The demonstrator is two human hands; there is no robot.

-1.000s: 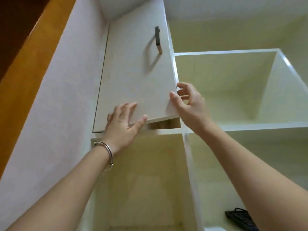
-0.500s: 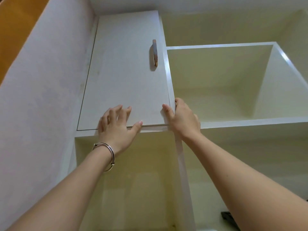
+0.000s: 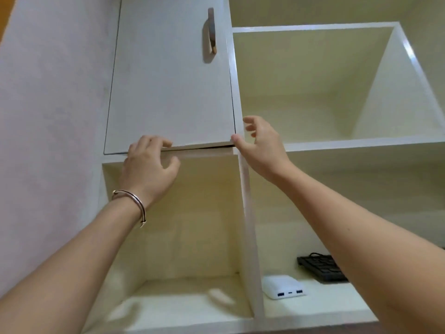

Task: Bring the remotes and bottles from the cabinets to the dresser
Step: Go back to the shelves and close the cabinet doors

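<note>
A white upper cabinet door [image 3: 168,88] with a dark handle [image 3: 212,32] hangs almost flush, a thin gap showing along its bottom edge. My left hand [image 3: 149,165], with a bracelet on the wrist, curls its fingertips onto that bottom edge. My right hand [image 3: 262,145] is beside the door's lower right corner, thumb touching the corner, fingers apart and holding nothing. No remote or bottle shows for certain; a black keyboard-like object [image 3: 320,267] lies in the lower right shelf.
A white power bank [image 3: 284,289] lies on the lower right shelf by the divider [image 3: 248,225]. The open upper right compartment [image 3: 313,92] and lower left compartment [image 3: 183,237] hold nothing visible. A wall [image 3: 53,116] runs along the left.
The door swung from ajar to nearly flush. My left hand slid from flat on the door face down to its bottom edge. My right hand loosened off the door's side edge. The view dropped lower.
</note>
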